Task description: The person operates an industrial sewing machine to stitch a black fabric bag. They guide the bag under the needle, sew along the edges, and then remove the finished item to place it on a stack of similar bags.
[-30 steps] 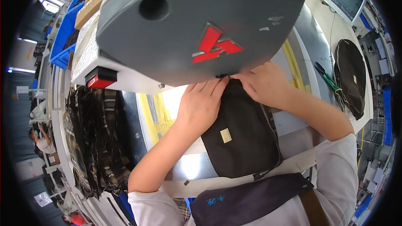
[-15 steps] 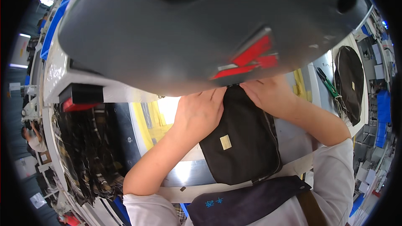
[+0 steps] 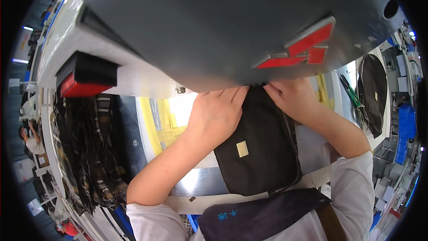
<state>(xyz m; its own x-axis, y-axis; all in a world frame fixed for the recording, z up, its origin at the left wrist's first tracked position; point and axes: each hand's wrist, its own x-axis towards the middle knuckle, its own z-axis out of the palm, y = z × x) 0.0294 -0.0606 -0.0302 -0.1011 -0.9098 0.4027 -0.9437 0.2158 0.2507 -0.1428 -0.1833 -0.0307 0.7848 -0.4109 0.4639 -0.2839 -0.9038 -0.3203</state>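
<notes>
A black fabric pouch [image 3: 261,160] with a small cream label and a zipper along its right side lies under the dark sewing machine head [image 3: 214,31]. My left hand [image 3: 218,114] is closed on the pouch's upper left edge, fingers together. On the opposite edge, my right hand [image 3: 296,100] grips the fabric, its thumb turned inward. The far end of the pouch and some fingertips disappear beneath the machine head, so the needle area is hidden.
Dark plaid fabric pieces [image 3: 89,151] hang in a heap at left. Green-handled snips [image 3: 351,91] and another black zippered piece [image 3: 373,93] lie at right. Yellow tape [image 3: 154,125] marks the worktop. A black-and-red box [image 3: 87,76] juts from the machine. Another person [image 3: 33,140] sits far left.
The view has shifted, so the machine head appears farther right and higher. Both hands keep their hold on the pouch, which lies almost the same way.
</notes>
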